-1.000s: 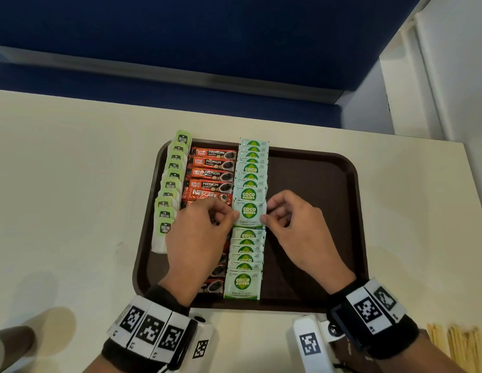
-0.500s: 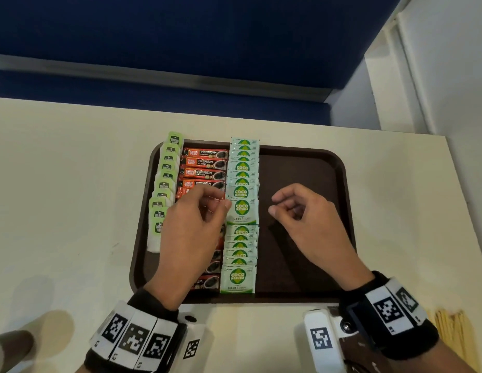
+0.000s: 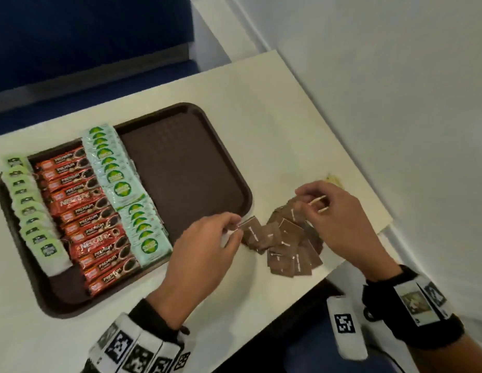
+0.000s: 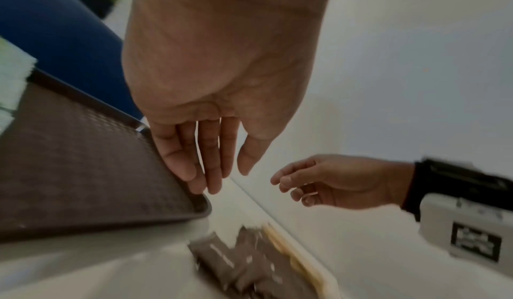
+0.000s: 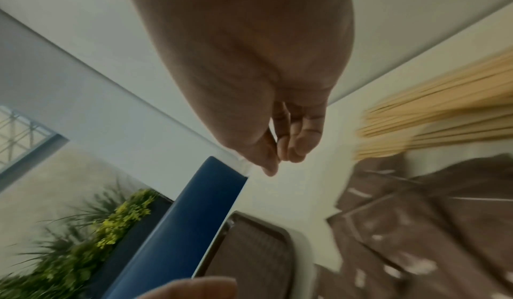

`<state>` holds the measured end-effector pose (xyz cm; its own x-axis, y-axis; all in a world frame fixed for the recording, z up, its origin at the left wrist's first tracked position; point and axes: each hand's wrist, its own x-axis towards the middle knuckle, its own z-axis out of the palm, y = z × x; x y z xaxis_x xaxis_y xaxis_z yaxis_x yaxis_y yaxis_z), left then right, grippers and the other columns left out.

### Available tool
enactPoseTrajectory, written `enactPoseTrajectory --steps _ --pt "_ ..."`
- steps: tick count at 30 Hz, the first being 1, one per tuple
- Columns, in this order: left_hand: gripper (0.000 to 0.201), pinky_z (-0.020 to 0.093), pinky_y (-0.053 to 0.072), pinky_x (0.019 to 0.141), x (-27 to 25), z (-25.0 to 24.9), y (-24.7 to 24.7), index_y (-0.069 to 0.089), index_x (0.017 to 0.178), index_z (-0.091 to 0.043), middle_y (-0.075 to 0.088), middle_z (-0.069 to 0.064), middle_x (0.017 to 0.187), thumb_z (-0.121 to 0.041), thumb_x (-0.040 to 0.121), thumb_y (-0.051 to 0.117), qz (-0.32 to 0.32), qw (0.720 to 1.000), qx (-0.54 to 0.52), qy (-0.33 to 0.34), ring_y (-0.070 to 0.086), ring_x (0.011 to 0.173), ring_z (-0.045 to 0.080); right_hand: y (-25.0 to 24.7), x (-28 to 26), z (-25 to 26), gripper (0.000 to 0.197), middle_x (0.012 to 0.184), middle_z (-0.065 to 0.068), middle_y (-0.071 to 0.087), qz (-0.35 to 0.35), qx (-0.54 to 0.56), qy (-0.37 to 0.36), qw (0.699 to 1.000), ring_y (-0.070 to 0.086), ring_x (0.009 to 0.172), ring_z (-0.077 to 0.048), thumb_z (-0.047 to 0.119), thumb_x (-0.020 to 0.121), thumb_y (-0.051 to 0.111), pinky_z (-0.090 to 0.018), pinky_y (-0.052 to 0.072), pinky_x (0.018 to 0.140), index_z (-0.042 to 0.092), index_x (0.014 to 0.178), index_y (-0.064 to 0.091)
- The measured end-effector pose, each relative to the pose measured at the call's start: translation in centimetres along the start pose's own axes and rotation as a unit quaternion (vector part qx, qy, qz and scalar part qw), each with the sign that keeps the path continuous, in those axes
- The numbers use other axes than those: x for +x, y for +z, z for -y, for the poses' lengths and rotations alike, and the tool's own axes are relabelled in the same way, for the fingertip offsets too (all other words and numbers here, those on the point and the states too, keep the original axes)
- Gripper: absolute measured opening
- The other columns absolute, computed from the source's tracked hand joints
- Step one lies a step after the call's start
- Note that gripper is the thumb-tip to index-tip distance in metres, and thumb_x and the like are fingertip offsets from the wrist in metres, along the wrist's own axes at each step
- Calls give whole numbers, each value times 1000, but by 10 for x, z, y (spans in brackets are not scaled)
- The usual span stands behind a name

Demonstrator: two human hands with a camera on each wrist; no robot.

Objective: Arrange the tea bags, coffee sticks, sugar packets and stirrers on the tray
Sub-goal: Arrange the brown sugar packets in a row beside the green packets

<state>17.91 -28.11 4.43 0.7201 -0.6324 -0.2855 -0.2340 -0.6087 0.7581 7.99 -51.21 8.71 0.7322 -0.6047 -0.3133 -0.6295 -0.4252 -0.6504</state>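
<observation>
The brown tray point(image 3: 186, 168) holds a column of green tea bags point(image 3: 32, 211), a column of red coffee sticks point(image 3: 86, 211) and a column of green-and-white sugar packets point(image 3: 121, 189); its right half is bare. A loose pile of brown packets point(image 3: 283, 243) lies on the table just right of the tray. Pale wooden stirrers point(image 5: 444, 110) lie beyond that pile. My left hand point(image 3: 234, 227) hovers at the pile's left edge with relaxed fingers point(image 4: 191, 172), holding nothing. My right hand point(image 3: 310, 203) hangs over the pile's far side, fingers loosely curled and empty.
The white table point(image 3: 261, 109) ends close to the pile on the right and near sides. A white wall point(image 3: 396, 76) rises right beside it. A blue bench point(image 3: 73, 49) runs behind the table. Green plants point(image 5: 83, 227) show in the right wrist view.
Both hands have left the sugar packet row on the tray and moved right, off the tray, to the brown packet pile. The head view has swung right.
</observation>
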Motion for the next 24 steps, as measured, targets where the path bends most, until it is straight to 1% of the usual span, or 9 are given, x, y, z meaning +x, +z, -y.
enactPoseTrajectory --steps 3,4,6,8,12,16,18,20,24 --pt "34 31 49 94 2 -9 28 63 140 -34 67 -18 135 -33 106 62 34 992 114 32 60 124 11 8 -27 -42 32 116 10 60 3 -49 51 998 63 88 -1 26 96 78 -9 49 77 32 126 68" --pt "36 30 49 92 4 -10 36 61 143 -32 65 -17 140 -30 107 61 43 990 130 42 57 125 13 15 -36 -54 42 123 10 52 11 -59 64 996 63 97 -2 29 96 78 -14 52 87 31 135 63" --pt "43 33 52 89 9 -9 51 53 152 -30 60 -16 150 -26 109 57 51 984 164 56 54 126 16 29 -51 -70 63 132 11 37 21 -76 80 994 55 121 -10 36 94 79 -34 54 105 31 150 49" --pt "53 36 56 89 15 -7 63 42 162 -29 49 -15 162 -27 110 52 63 975 207 57 51 130 20 40 -63 -76 77 137 13 29 14 -115 85 990 40 131 -13 44 92 79 -36 52 104 32 156 37" --pt "64 37 56 101 18 -18 79 20 170 -27 36 -10 168 -42 113 43 94 960 261 40 45 142 25 56 -77 -80 96 143 7 22 -9 -127 116 985 30 134 -16 60 85 79 -36 57 92 26 158 26" --pt "75 37 56 106 17 -25 90 6 170 -24 23 -4 172 -52 111 42 108 961 255 0 32 152 32 65 -77 -87 129 155 0 14 -24 -117 157 980 19 144 -22 69 76 81 -42 55 103 15 167 6" --pt "73 35 53 108 17 -25 96 5 170 -22 19 1 169 -49 112 41 107 964 243 -6 28 154 29 68 -75 -89 137 159 -2 10 -13 -103 163 981 15 148 -24 67 77 82 -40 49 110 13 168 -4" --pt "68 31 51 107 18 -25 101 10 169 -20 22 4 162 -43 113 42 101 972 213 -7 29 150 25 71 -73 -89 137 158 -3 12 -1 -88 165 982 15 147 -24 62 78 84 -38 44 114 12 168 -6" --pt "57 21 45 100 23 -21 108 32 160 -21 36 2 141 -30 110 58 92 989 113 -25 45 133 19 76 -65 -89 116 144 -4 31 -15 -31 164 986 32 138 -23 42 78 92 -35 42 111 15 163 19"
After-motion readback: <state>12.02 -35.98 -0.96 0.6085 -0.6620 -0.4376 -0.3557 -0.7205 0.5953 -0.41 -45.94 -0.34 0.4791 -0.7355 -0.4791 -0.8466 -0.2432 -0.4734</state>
